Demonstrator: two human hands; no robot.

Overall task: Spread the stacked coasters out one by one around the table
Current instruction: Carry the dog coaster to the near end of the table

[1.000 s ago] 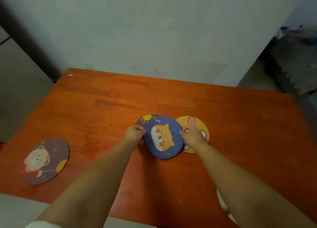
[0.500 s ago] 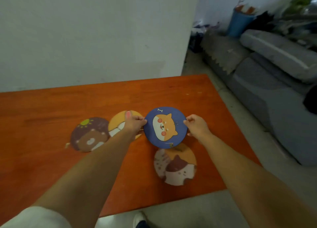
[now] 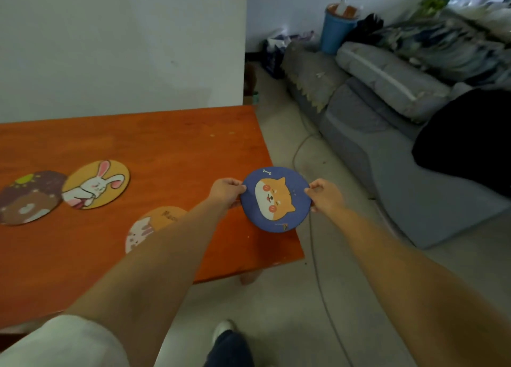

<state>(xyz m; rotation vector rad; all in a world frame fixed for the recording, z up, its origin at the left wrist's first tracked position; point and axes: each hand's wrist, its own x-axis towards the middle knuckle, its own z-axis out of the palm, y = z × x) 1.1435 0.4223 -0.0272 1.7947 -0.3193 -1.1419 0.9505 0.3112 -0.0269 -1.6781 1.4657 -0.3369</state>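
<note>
Coasters are the item under review, and 4 are visible. Nearest the camera, the cat coaster (image 3: 154, 225) lies flat on the table (image 3: 171, 145), partly hidden behind the left forearm. Just beyond it, the blue dog coaster (image 3: 275, 199) is pinched at opposite rims by the left hand (image 3: 226, 192) and the right hand (image 3: 325, 195), both closed on it. It sits at the table's right edge and overhangs the floor; whether it touches the wood cannot be told. Further back on the left, the rabbit coaster (image 3: 96, 184) lies flat, and the brown bear coaster (image 3: 29, 199) lies beside it, the 2 rims touching or slightly overlapping.

Assessment: 3 coasters appear laid out and 1 is in hand, not yet set down. No remaining stack is visible, though the table's left part is out of view. The bear and rabbit pair may want more separation. Placement so near the edge risks the blue one tipping off.
</note>
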